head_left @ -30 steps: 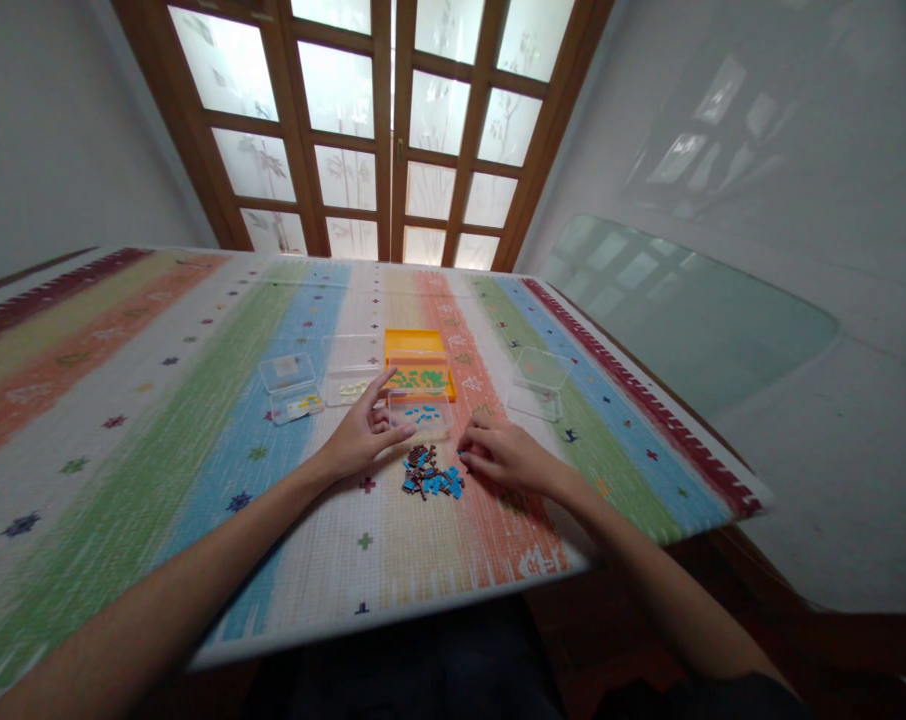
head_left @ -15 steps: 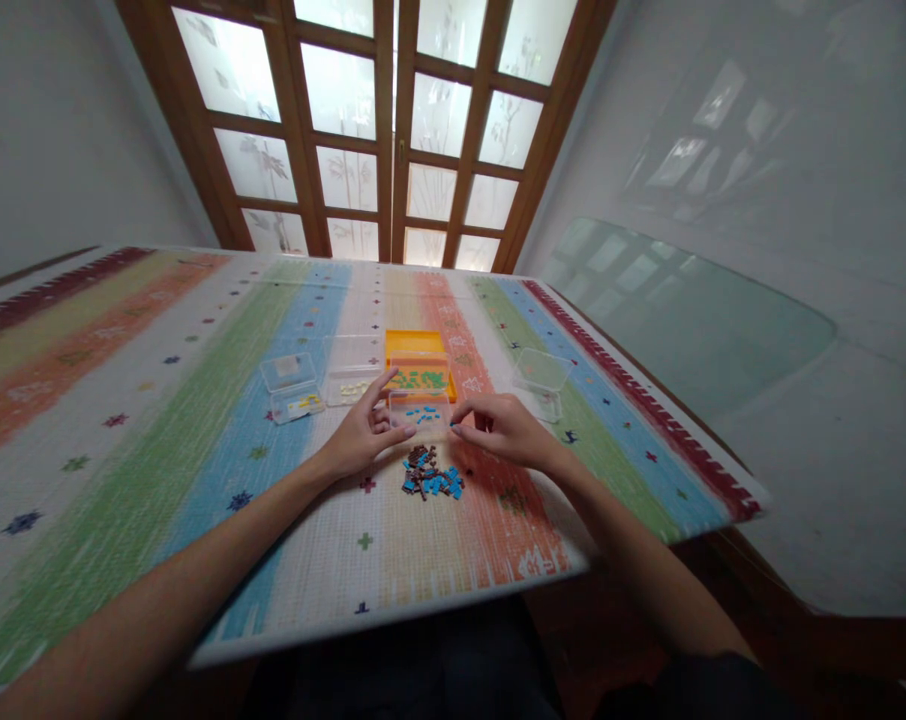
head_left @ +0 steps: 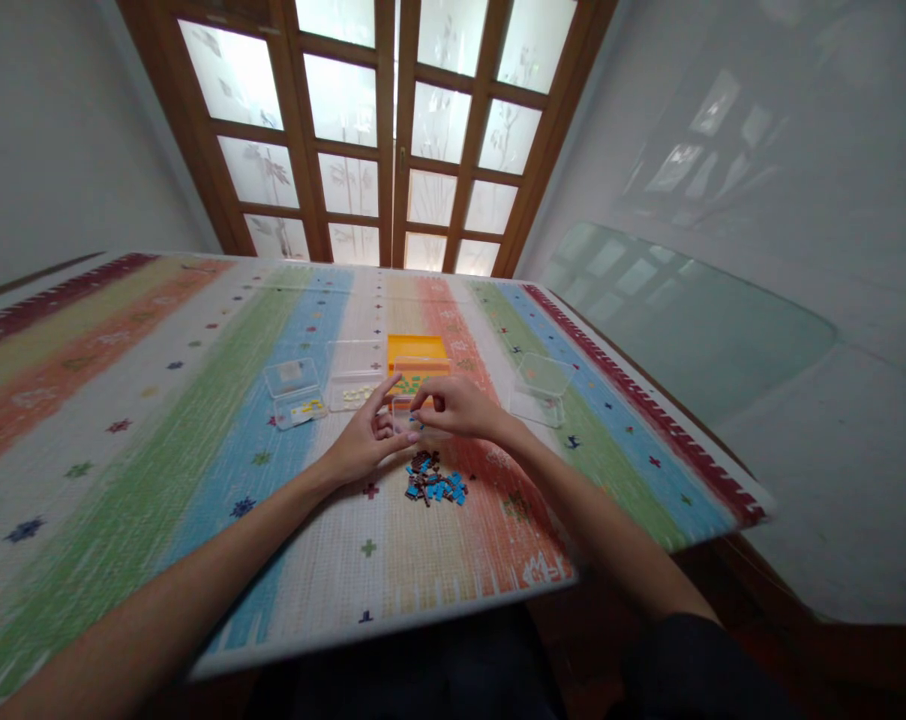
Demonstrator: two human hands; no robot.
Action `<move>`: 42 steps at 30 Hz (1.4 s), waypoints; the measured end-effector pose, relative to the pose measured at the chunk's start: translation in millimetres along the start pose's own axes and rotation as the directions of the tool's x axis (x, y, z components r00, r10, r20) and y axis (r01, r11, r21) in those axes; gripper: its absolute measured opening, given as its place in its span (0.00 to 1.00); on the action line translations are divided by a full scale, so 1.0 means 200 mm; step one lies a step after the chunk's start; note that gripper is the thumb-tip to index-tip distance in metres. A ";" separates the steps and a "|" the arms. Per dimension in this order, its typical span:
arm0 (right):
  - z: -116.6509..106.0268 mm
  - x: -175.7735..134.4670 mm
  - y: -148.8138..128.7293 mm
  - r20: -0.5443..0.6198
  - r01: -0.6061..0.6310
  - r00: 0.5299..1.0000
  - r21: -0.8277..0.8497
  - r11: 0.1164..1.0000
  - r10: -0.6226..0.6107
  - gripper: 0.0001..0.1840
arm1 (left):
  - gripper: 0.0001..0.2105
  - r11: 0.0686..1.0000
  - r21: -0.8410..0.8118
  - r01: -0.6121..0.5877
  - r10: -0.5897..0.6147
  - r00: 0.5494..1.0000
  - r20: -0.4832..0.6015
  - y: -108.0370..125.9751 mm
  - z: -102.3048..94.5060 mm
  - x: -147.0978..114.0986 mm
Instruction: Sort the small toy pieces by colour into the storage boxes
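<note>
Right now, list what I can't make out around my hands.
Head view, all of these:
The right part of the near clear box: hidden by the right hand.
Some of the green pieces: behind that hand too.
Whether that hand pinches a piece: too small and blurred.
How many pieces the brown and blue pile holds: they overlap.
The rest of the left arm: cut off at lower left.

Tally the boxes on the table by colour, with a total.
Clear plastic boxes: 4, counting the box by the left hand
Orange box: 1
Total: 5
</note>
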State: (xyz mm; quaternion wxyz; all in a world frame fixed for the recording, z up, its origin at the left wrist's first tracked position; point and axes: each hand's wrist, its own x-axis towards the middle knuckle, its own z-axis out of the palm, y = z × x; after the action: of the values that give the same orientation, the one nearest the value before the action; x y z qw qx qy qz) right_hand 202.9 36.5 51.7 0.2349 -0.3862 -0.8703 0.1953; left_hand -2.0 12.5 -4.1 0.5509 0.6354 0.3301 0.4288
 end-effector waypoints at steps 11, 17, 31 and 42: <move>0.06 0.07 0.01 0.056 0.025 0.998 -0.003 1.000 -0.025 0.11 | 0.48 0.998 -0.062 0.017 -0.016 1.000 0.017 -0.02 0.00 0.00; 0.05 0.06 0.02 0.104 0.075 0.992 -0.012 0.997 -0.073 0.10 | 0.47 0.999 -0.040 0.015 -0.015 1.000 0.001 -0.01 0.00 0.00; -0.04 0.03 -0.02 0.140 0.076 0.988 -0.083 0.994 -0.064 0.08 | 0.45 0.999 -0.044 0.002 -0.002 1.000 -0.004 0.00 0.01 -0.01; -0.02 0.06 -0.02 0.209 0.117 0.974 -0.114 0.986 -0.091 0.12 | 0.47 0.999 -0.049 0.021 -0.020 1.000 0.016 -0.01 0.00 0.00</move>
State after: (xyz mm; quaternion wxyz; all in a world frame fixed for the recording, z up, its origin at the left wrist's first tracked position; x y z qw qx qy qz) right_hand 194.9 43.5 59.7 0.1301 -0.3320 -0.9194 0.1657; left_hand -2.3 12.5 -5.9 0.5731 0.6217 0.3217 0.4261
